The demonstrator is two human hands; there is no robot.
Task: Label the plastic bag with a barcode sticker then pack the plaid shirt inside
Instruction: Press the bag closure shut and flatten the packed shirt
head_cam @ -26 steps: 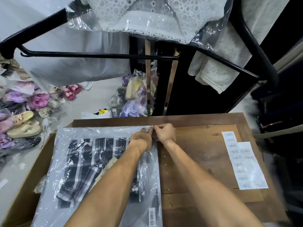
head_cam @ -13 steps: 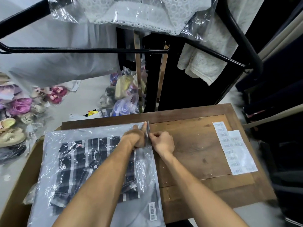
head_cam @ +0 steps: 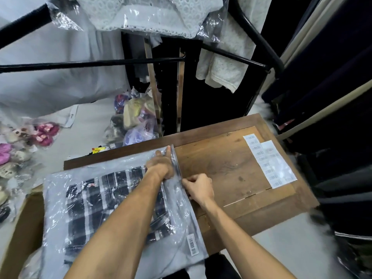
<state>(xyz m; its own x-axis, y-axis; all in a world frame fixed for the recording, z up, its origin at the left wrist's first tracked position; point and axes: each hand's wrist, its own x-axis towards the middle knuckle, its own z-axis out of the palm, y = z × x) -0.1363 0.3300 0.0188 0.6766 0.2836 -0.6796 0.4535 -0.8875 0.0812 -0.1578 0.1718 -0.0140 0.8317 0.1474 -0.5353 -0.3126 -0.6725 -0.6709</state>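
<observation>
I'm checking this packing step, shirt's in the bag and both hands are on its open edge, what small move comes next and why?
Probably slide the right hand nearer along the bag edge to finish sealing it. The shirt is already inside, the sticker is on the near corner, the left hand presses the far end, and the right hand's fingers pinch about midway.

plaid shirt [head_cam: 112,200]: black-and-white check | plastic bag [head_cam: 60,214]: clear, glossy | barcode sticker [head_cam: 192,244]: white, black bars | worktop [head_cam: 231,168]: brown wood grain | label sheets [head_cam: 269,160]: white | slippers [head_cam: 45,132]: pink | rack [head_cam: 90,63]: black
</observation>
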